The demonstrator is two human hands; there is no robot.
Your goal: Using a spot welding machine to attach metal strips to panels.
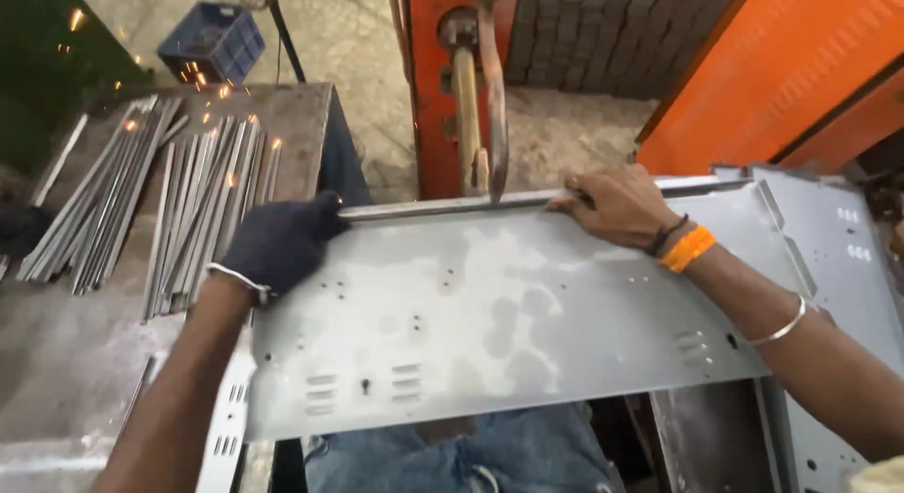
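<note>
A large grey sheet-metal panel (508, 314) with small holes and louvre slots lies flat in front of me, its far edge bent up into a flange. My left hand (278, 243), in a dark glove, grips the panel's far left corner. My right hand (617, 206), bare with an orange band and a metal bangle on the arm, holds the flange at the far right. Just behind the flange stands an orange machine (443, 88) with a long metal lever (494, 97) hanging down to the panel's edge.
A stack of long metal strips (179, 201) lies on a steel table (66, 361) at left, with sparks flying over it. A blue crate (215, 41) sits on the floor behind. More punched panels (847, 258) lie at right, beside an orange housing (782, 69).
</note>
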